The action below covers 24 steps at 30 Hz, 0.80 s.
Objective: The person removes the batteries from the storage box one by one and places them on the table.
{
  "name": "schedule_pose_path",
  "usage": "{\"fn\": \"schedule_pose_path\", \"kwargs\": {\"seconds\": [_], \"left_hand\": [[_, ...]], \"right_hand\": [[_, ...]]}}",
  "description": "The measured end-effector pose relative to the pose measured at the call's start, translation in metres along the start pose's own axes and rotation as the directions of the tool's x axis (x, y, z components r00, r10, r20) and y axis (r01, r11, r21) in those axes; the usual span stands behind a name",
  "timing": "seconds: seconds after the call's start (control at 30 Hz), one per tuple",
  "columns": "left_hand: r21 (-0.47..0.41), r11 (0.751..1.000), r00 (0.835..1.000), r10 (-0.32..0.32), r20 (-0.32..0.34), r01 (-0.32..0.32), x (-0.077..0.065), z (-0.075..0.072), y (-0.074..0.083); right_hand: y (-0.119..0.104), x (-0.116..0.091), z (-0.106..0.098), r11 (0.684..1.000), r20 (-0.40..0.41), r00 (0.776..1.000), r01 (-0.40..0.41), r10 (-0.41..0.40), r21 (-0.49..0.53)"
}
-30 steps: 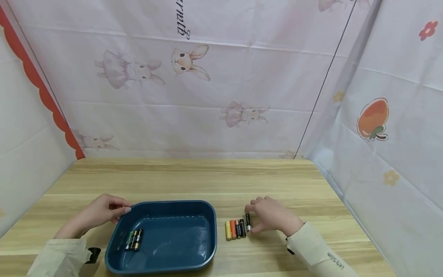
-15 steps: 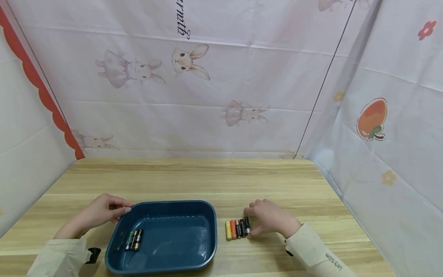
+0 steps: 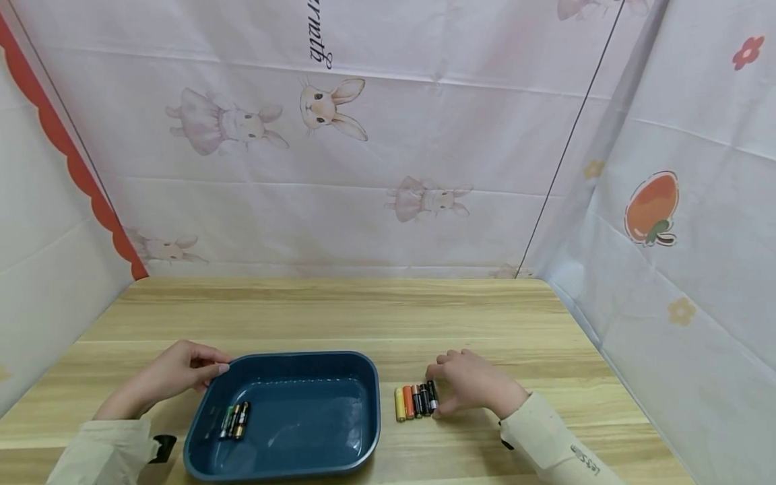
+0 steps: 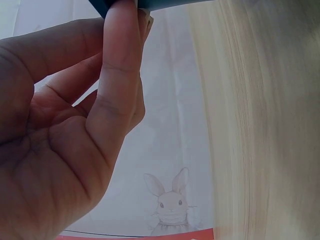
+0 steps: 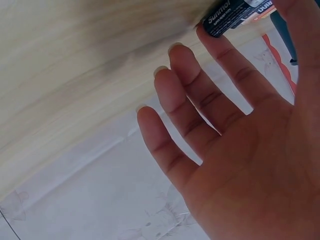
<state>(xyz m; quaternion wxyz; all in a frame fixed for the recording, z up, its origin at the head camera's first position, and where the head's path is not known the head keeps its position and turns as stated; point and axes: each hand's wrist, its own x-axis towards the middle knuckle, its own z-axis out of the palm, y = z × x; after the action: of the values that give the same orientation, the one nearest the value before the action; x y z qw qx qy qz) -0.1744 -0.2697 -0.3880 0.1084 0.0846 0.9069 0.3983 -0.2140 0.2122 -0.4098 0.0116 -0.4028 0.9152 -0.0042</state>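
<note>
A deep blue tray (image 3: 374,431) stands at the table's front, with a few batteries (image 3: 235,420) lying side by side at its left inside. My left hand (image 3: 178,374) pinches the tray's far left corner between thumb and fingers. In the left wrist view, the fingers (image 4: 120,65) meet the dark rim. Right of the tray, several batteries form a row: a yellow one (image 3: 399,404), an orange one (image 3: 409,402) and dark ones. My right hand (image 3: 475,382) pinches the rightmost black battery (image 3: 433,396) by its ends. The right wrist view shows that battery's lettering (image 5: 220,19) at the index fingertip.
The wood-grain table (image 3: 339,310) reaches back to a white sheet (image 3: 339,222) printed with rabbits. More printed sheeting (image 3: 697,269) stands along the right side, and a red scalloped edge (image 3: 79,175) runs down the left.
My right hand has slid the black battery left, up against the row of batteries, over the first half second. Since then it has stayed nearly still. The left hand and tray have not moved.
</note>
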Motion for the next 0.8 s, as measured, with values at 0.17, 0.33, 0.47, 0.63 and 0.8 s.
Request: {"fn": "schedule_pose_path", "kwargs": {"seconds": [0.17, 0.33, 0.47, 0.63, 0.8], "left_hand": [[0.004, 1.000, 1.000, 0.004, -0.002, -0.004, -0.0006, 0.0001, 0.0008], [-0.002, 1.000, 1.000, 0.009, 0.003, -0.009, -0.0007, -0.0003, 0.0005], [-0.008, 1.000, 1.000, 0.006, 0.004, -0.006, -0.0005, -0.0005, -0.0003], [-0.011, 1.000, 1.000, -0.008, -0.001, 0.008, -0.0005, -0.0003, -0.0001], [-0.009, 1.000, 1.000, -0.002, -0.002, 0.002, 0.0000, -0.0001, -0.0007]], "right_hand": [[-0.0003, -0.0005, -0.0004, 1.000, -0.007, 1.000, 0.005, -0.005, -0.008], [-0.0011, -0.0012, -0.0015, 1.000, -0.011, 1.000, 0.008, -0.008, -0.016], [-0.0018, -0.0018, -0.0018, 1.000, -0.009, 1.000, 0.005, -0.005, -0.016], [-0.0017, -0.0018, -0.0015, 1.000, -0.017, 1.000, 0.008, -0.009, -0.011], [-0.0023, -0.0020, -0.0027, 1.000, -0.023, 1.000, 0.017, -0.017, -0.007]]}}
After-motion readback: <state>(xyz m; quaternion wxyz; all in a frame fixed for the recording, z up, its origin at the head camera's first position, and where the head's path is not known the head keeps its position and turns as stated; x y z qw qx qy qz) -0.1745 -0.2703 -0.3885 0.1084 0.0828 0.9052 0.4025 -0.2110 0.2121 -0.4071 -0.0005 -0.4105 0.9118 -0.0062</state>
